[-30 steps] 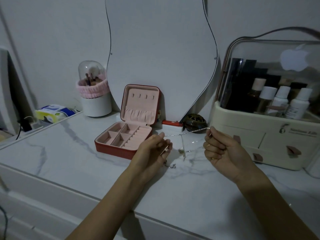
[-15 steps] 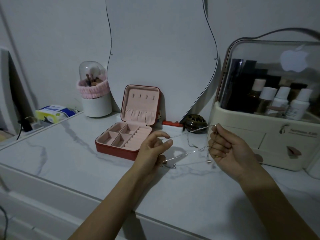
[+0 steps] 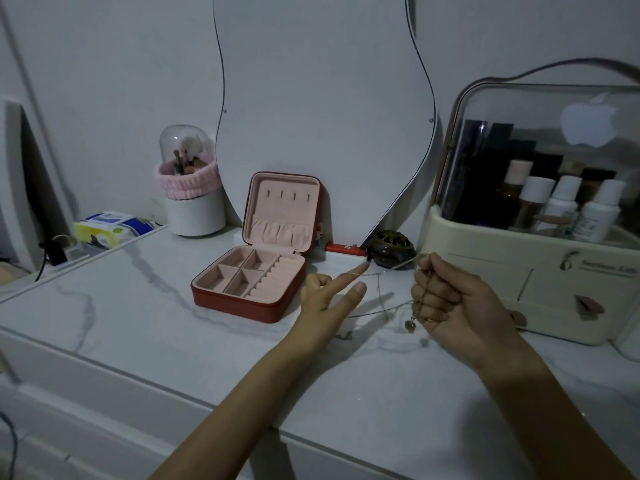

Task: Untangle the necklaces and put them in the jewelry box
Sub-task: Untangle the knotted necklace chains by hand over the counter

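Note:
An open red jewelry box with pink compartments sits on the marble tabletop, left of my hands. My left hand is just right of the box, index finger and thumb straight and spread. A thin silver necklace chain lies across the index fingertip and runs to my right hand. My right hand grips the bunched chains in curled fingers. A round pendant dangles below it. A second chain strand sags between my hands toward a clasp near the tabletop.
A wavy mirror leans on the wall behind the box. A cream cosmetics organizer with bottles stands at the right, a dark round dish beside it. A brush holder and a tissue pack are at the back left.
My left hand let go its pinch and straightened its index finger under the upper chain. My right hand stayed closed on the chains, and the pendant now hangs below it.

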